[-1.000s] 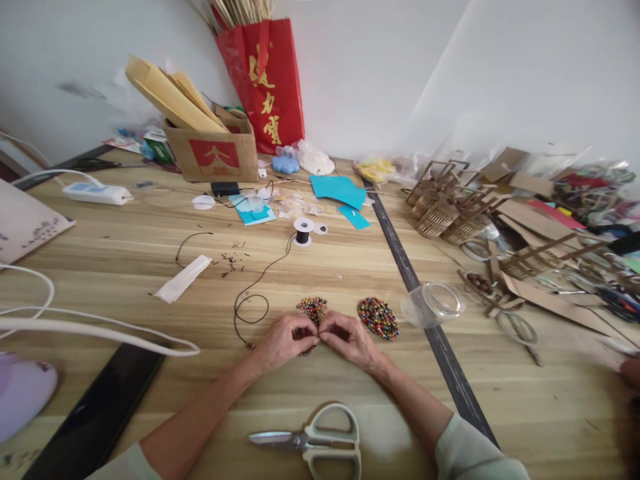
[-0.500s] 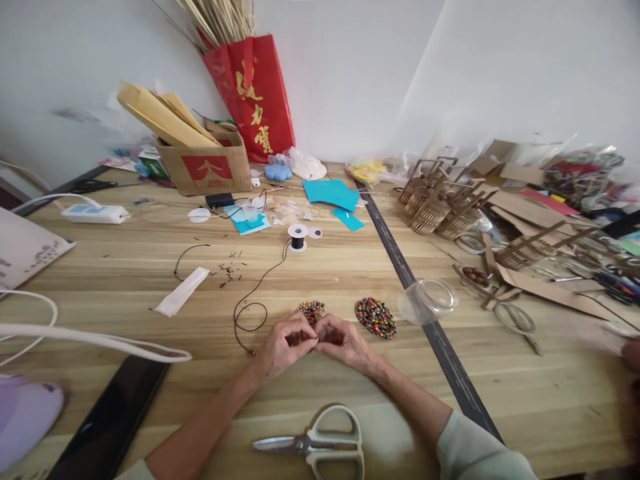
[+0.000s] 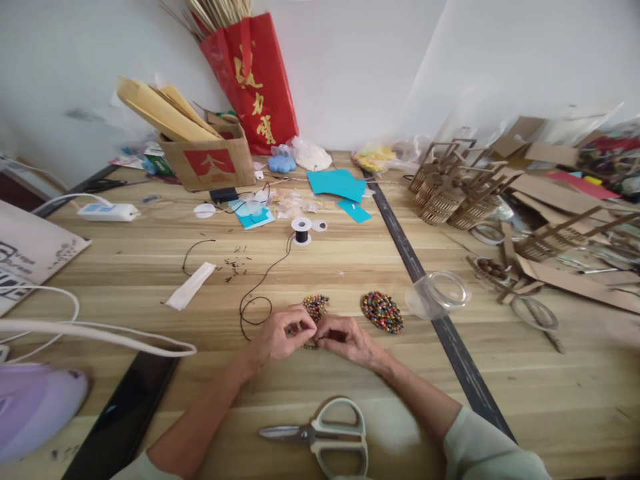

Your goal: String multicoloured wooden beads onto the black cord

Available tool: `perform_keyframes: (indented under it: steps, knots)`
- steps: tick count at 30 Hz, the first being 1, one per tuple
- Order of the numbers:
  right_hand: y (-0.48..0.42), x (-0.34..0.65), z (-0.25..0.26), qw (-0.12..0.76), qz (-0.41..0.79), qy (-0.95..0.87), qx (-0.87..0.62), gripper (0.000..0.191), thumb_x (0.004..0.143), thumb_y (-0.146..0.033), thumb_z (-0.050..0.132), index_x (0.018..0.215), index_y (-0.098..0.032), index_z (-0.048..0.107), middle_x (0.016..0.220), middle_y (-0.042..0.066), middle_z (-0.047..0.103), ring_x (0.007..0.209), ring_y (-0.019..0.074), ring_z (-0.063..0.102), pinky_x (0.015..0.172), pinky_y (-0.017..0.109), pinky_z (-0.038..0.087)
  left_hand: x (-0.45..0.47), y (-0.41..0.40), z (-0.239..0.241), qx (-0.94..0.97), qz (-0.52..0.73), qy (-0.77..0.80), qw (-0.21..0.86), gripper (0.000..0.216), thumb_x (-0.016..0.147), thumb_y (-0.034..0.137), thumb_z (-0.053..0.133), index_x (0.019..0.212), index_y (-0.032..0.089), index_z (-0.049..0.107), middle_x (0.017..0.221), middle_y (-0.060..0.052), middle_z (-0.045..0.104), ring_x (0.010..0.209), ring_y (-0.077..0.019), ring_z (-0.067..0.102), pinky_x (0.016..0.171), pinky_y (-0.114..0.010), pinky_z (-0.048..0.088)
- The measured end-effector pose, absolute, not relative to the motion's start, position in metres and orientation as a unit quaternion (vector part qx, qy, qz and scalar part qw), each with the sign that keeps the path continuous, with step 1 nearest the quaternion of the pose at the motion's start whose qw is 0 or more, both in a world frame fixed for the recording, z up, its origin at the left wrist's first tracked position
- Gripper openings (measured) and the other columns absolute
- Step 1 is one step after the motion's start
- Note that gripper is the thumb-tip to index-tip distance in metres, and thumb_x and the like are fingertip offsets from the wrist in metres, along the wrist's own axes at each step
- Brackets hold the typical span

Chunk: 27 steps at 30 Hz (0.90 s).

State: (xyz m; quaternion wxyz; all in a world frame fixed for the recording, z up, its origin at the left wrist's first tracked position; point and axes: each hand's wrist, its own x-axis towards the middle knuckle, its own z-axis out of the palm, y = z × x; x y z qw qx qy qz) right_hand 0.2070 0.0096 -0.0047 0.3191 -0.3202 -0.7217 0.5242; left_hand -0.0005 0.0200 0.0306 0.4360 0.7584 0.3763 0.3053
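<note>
My left hand (image 3: 278, 337) and my right hand (image 3: 345, 339) meet fingertip to fingertip on the wooden table (image 3: 350, 267), both pinched shut on something small that I cannot make out. A thin black cord (image 3: 255, 303) loops just left of my left hand and runs up to a small spool (image 3: 301, 230). A pile of coloured beads (image 3: 316, 306) lies right behind my fingers. A second, larger bead pile (image 3: 382, 311) sits to the right of my right hand.
Scissors (image 3: 325, 435) lie near the table's front edge. An empty clear plastic tub (image 3: 440, 291) lies by a dark seam (image 3: 425, 287). Cardboard box (image 3: 207, 157), red bag (image 3: 255, 73), blue paper (image 3: 336, 184) and wooden craft frames (image 3: 460, 190) crowd the back and right. A white cable (image 3: 100, 333) crosses the left.
My hands stay pinched together at the beads. The view has shifted slightly, so the table's contents sit a little higher and to the right in the picture.
</note>
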Motion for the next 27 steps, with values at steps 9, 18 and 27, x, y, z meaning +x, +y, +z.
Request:
perform_keyframes:
  steps: [9, 18, 27]
  knots:
    - [0.007, 0.206, 0.000, 0.320, 0.492, -0.738, -0.332, 0.023, 0.091, -0.034, 0.058, 0.080, -0.016, 0.065, 0.077, 0.005, 0.063, 0.070, 0.0154, 0.056, 0.062, 0.025, 0.042, -0.031, 0.026, 0.053, 0.835, 0.115, 0.473, 0.257, 0.017, 0.088, 0.020, 0.054, 0.083, 0.021, 0.070, 0.084, -0.004, 0.069, 0.079, -0.0187, 0.062, 0.076, -0.028, 0.044]
    - [0.008, 0.207, -0.005, 0.323, 0.531, -0.709, -0.334, 0.022, 0.087, -0.036, 0.063, 0.078, -0.016, 0.065, 0.077, 0.004, 0.063, 0.070, 0.0154, 0.057, 0.061, 0.024, 0.043, -0.057, 0.001, 0.053, 0.761, 0.050, 0.623, 0.173, 0.021, 0.089, 0.018, 0.047, 0.088, 0.022, 0.068, 0.092, -0.004, 0.072, 0.083, -0.0211, 0.066, 0.075, -0.028, 0.044]
    - [0.008, 0.210, -0.009, 0.307, 0.559, -0.689, -0.344, 0.011, 0.083, -0.027, 0.066, 0.080, -0.016, 0.064, 0.079, 0.003, 0.063, 0.069, 0.0140, 0.056, 0.062, 0.024, 0.044, -0.072, -0.019, 0.034, 0.679, 0.027, 0.729, 0.082, 0.021, 0.093, 0.032, 0.048, 0.083, 0.021, 0.062, 0.078, -0.004, 0.072, 0.077, -0.0218, 0.068, 0.066, -0.027, 0.042]
